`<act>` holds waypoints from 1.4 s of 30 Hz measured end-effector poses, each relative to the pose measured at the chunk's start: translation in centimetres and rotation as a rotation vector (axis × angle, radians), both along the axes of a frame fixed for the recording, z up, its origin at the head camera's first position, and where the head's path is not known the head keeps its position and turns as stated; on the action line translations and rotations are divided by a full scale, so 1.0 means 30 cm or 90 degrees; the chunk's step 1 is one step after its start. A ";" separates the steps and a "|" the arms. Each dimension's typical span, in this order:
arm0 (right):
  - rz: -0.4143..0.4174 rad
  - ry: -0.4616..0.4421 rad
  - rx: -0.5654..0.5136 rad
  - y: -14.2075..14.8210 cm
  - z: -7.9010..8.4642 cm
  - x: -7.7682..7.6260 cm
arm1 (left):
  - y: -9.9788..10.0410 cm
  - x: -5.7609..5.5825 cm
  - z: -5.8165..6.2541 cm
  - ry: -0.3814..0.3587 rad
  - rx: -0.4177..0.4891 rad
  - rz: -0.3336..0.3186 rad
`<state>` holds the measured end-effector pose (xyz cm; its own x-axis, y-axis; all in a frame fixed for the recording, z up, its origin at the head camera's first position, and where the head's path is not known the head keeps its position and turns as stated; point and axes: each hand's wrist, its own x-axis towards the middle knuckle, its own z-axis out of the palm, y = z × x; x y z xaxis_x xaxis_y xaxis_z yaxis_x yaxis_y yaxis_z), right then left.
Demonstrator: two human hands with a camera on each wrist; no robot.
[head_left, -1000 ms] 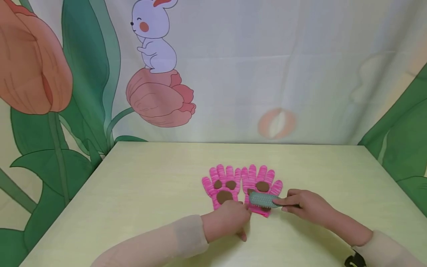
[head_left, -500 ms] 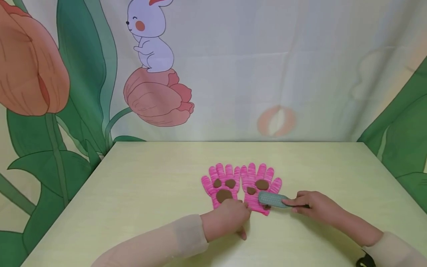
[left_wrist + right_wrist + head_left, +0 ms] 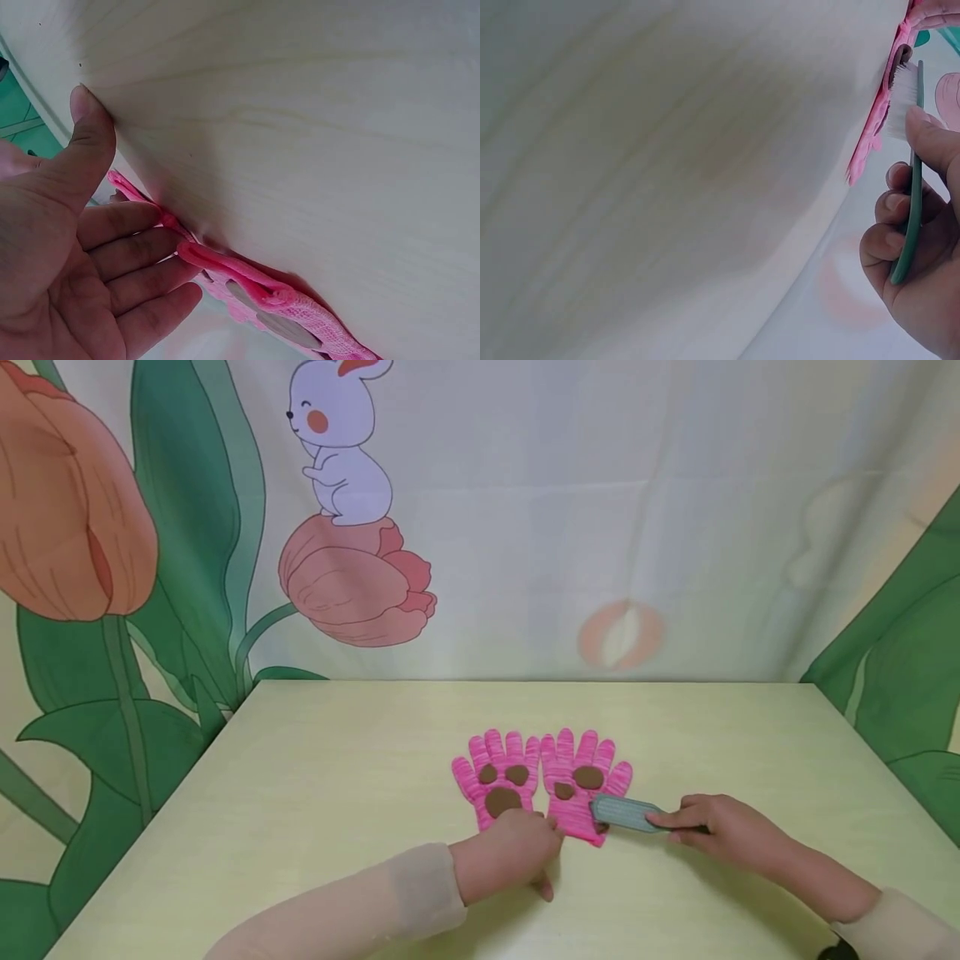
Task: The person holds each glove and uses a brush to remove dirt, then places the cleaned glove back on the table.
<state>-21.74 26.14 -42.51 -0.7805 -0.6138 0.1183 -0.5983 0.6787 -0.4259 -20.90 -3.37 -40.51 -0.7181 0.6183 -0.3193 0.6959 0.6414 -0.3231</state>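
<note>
Two pink knitted gloves, the left glove point(image 3: 502, 782) and the right glove point(image 3: 573, 810), lie side by side, palms up with brown paw-like patches. My left hand point(image 3: 513, 845) rests at their cuffs, hiding the left one's lower edge; in the left wrist view its relaxed, nearly straight fingers point(image 3: 146, 277) touch the cuff edges. My right hand point(image 3: 727, 828) grips a green-handled brush point(image 3: 628, 813). White bristles point(image 3: 904, 101) face down onto the right glove near its cuff, over a brown patch. The handle runs along the curled fingers point(image 3: 889, 206).
The gloves lie on a pale yellow table point(image 3: 330, 777). Behind its far edge hangs a cloth backdrop point(image 3: 510, 527) printed with a rabbit, tulips and leaves.
The brush and my right hand have moved right across the right glove, toward its outer side, uncovering more of its palm. My left hand has stayed at the cuffs.
</note>
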 end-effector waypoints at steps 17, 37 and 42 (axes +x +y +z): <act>-0.010 -0.027 0.005 0.041 0.005 0.015 | 0.000 -0.005 0.001 -0.016 0.010 -0.003; 0.016 0.018 -0.012 -0.109 0.026 -0.020 | 0.010 0.006 -0.009 0.014 0.001 -0.013; -0.012 0.008 -0.010 -0.069 0.014 -0.019 | 0.003 0.005 0.000 0.018 0.005 -0.004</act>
